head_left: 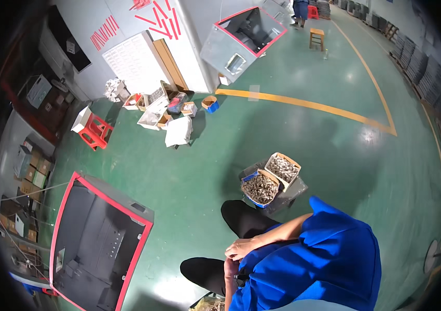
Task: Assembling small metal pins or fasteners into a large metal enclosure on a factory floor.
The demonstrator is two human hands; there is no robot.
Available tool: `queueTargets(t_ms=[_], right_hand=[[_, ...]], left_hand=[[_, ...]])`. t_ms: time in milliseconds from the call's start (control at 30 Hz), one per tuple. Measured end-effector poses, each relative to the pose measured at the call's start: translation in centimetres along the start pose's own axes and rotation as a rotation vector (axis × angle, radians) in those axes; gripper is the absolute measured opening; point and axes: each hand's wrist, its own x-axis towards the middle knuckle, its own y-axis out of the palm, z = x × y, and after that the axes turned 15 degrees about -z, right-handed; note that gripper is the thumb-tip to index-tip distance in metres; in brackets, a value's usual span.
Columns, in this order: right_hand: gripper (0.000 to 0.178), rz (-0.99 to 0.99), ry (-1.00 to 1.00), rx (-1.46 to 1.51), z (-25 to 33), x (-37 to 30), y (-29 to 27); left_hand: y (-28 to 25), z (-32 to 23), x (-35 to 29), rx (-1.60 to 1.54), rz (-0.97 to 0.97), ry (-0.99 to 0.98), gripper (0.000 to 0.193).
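My right hand (pixel 237 249) and my left hand (pixel 231 266) meet close in front of my blue top, above my dark-clad legs. Both have their fingers curled in, and whatever lies between them is hidden. A small dark thing (pixel 240 280) shows against the blue cloth beside the left hand. Beyond my knees, a blue-sided carton (pixel 260 188) full of small brownish pieces stands beside a cardboard box (pixel 283 167) of paler small pieces. Both sit on a low grey support (pixel 295 189). At the lower edge, an open bag (pixel 209 303) with small pieces is partly cut off.
A large grey cabinet with red edging (pixel 140 228) stands at left; a similar cabinet (pixel 220 52) is beyond. Small boxes (pixel 150 119) cluster by the wall, near a red stool (pixel 96 132). A wooden stool (pixel 317 38) and a person (pixel 300 10) are far off. Stacked panels (pixel 417 65) line the right.
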Motion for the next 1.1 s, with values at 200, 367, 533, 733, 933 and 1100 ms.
queueTargets(t_ms=[200,367,533,733,933,1100], right_hand=[[0.012,-0.036,-0.025,-0.071,-0.9,-0.4,0.6],[0.013,-0.052,0.182,-0.096,-2.0,-1.5,0.2],[0.016,-0.08,0.283,-0.045,-2.1,-1.6,-0.3],[0.009,-0.087,0.252,0.003,-1.2,-1.3,-1.1],[0.015,-0.009,-0.06,-0.12,-2.9,-1.0,1.4],[0.018,-0.045,0.027,-0.138,-2.3,-2.3,-0.3]], left_hand=[[0.3,0.2,0.8,-0.552,0.014,-0.359,0.02],[2.2,-3.4,0.0,-0.106,-0.029,-0.147,0.028],[2.6,-3.5,-0.3,-0.224,-0.075,-0.274,0.028],[2.2,-1.8,0.0,-0.181,0.033,-0.055,0.028],[0.0,1.1,1.2,-0.708,0.107,-0.458,0.03],[1.8,-0.6,1.1,-0.328,0.124,-0.186,0.032]])
